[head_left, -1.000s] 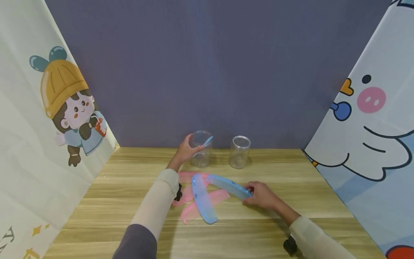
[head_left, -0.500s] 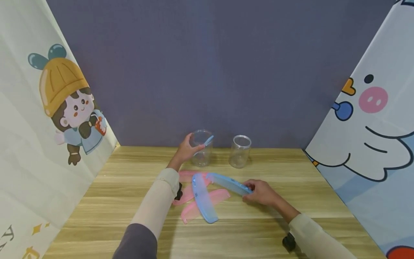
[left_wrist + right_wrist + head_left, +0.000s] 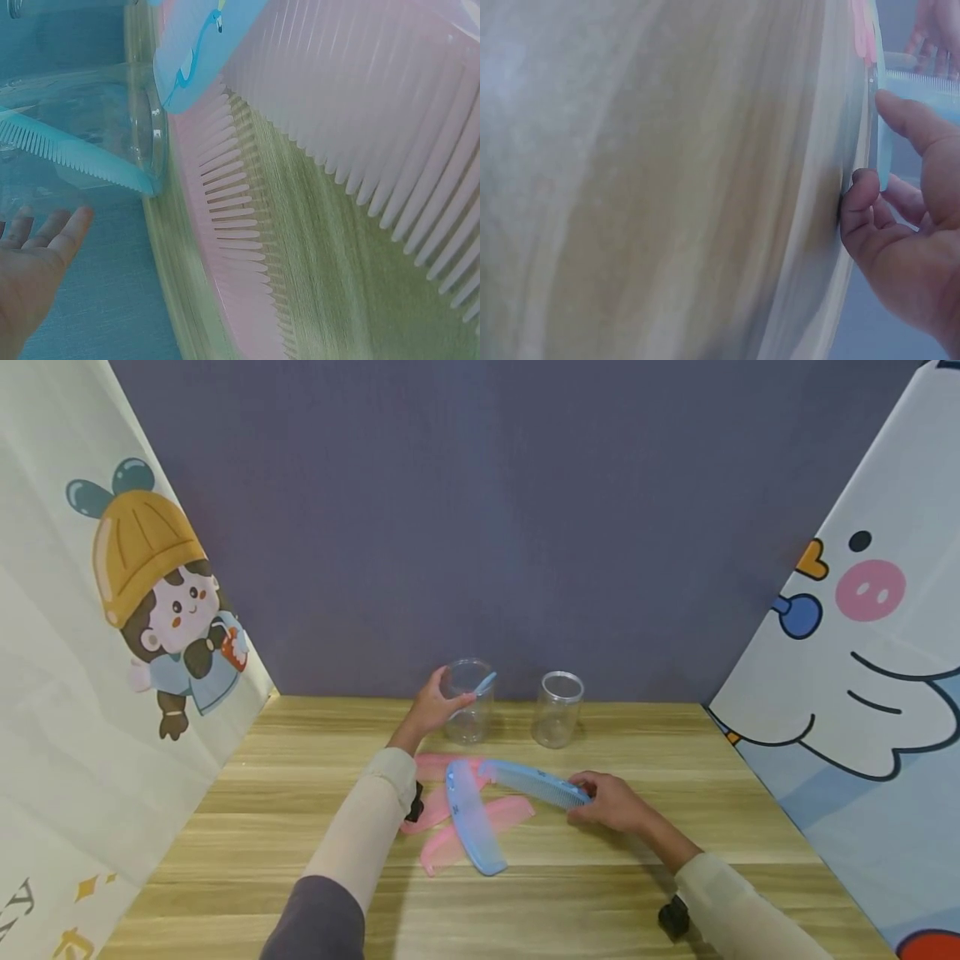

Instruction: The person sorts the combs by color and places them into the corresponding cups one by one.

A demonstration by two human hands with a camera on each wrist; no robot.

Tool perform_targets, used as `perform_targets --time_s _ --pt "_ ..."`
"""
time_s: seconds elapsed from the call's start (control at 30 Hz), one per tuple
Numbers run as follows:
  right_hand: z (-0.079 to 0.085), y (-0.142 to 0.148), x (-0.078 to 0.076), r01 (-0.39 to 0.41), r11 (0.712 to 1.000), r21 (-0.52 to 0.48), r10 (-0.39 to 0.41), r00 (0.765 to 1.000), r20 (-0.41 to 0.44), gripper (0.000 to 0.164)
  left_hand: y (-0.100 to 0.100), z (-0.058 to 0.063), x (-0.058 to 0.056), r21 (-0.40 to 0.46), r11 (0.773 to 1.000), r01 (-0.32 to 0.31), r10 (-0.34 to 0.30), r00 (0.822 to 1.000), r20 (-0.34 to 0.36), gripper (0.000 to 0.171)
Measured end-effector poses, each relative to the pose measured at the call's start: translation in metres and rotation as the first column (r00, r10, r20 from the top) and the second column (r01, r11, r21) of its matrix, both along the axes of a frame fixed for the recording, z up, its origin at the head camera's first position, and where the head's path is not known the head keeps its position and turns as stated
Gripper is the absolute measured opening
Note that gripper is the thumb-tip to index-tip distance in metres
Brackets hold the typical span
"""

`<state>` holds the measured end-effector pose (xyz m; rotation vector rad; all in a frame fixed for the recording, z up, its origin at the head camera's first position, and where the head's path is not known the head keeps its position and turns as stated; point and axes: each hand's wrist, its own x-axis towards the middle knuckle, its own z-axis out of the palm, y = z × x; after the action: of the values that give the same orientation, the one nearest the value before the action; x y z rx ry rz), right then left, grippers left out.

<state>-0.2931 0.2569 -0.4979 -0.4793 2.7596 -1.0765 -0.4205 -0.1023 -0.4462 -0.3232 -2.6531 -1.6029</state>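
Observation:
My left hand (image 3: 435, 704) grips the side of a clear jar (image 3: 471, 727), its thumb across the front and its fingers on the far left side. A small blue comb (image 3: 71, 150) leans inside that jar. With thumb and fingers, my right hand (image 3: 611, 802) pinches the right end of a blue comb (image 3: 532, 783), whose left end lies over the pink combs. Another blue comb (image 3: 472, 822) lies across a pink comb (image 3: 513, 811) in the middle of the table. More pink combs (image 3: 435, 810) lie to the left, partly hidden by my left forearm.
A second clear jar (image 3: 553, 727) with a silvery rim stands to the right of the held one. The wooden table (image 3: 262, 827) ends at a dark back panel (image 3: 480, 527). Printed cartoon cloths hang on both sides.
My right hand has shifted slightly to the right, with the end of the blue comb still pinched. The left hand stays at the jar. The head view has tilted a little.

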Motion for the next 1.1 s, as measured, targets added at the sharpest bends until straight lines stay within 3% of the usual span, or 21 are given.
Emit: perform_targets --time_s 0.77,1.1 --pt "-0.002 0.009 -0.004 0.049 0.990 -0.130 -0.040 0.997 0.070 0.061 0.000 0.003 0.001 0.002 1.000 0.016 -0.016 1.000 0.011 0.104" --pt "0.007 0.009 -0.005 0.099 0.961 -0.259 -0.057 0.985 0.165 0.062 0.000 0.002 0.000 0.004 1.000 0.015 -0.015 1.000 0.020 0.105"
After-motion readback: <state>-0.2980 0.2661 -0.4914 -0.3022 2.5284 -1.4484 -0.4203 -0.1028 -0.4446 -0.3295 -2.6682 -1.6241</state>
